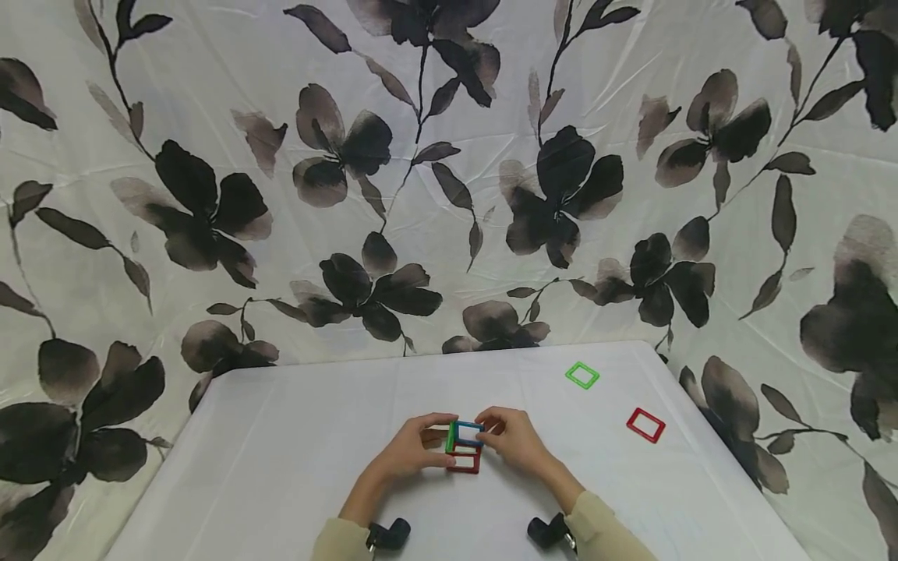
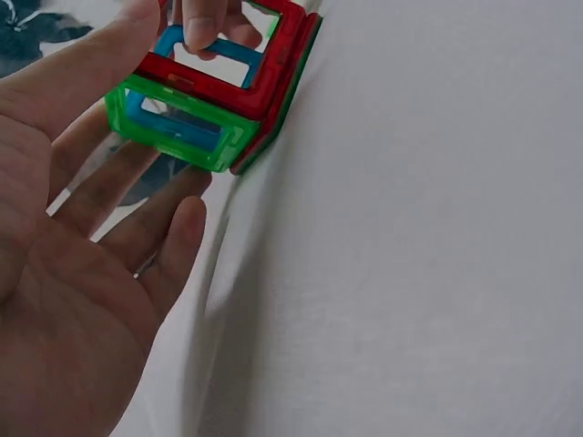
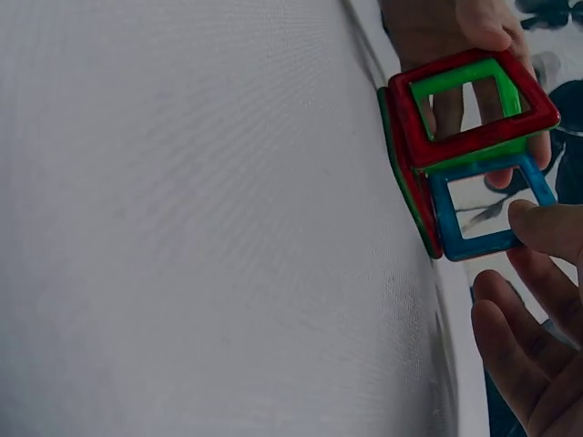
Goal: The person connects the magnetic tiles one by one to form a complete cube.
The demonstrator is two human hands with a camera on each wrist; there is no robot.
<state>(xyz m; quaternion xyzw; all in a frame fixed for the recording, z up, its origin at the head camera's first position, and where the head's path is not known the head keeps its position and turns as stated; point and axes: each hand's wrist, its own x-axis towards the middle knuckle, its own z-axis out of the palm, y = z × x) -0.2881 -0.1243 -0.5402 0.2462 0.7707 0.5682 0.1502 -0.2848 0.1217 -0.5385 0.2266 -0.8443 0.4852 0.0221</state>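
Over the white table, both hands are at a small box-like structure of see-through magnetic tiles. My left hand [image 1: 405, 452] grips its left side, thumb on the near red tile [image 3: 407, 120] and fingers toward the far side, with a green tile [image 2: 187, 98] between them. A blue tile [image 3: 443, 218] forms the side toward my right hand [image 1: 517, 442], which pinches it with the thumb on its face. Its other fingers are loosely bent. A red tile [image 3: 414, 196] and a green one [image 3: 393, 150] lie layered as the base at the table surface.
A loose green tile [image 1: 589, 368] lies toward the back right of the white table [image 1: 281, 452]. Nearer the right edge lies a loose red tile [image 1: 651, 417]. Behind the table hangs a floral cloth [image 1: 449, 234]. Black wrist cameras [image 1: 393, 534] sit at both sleeves.
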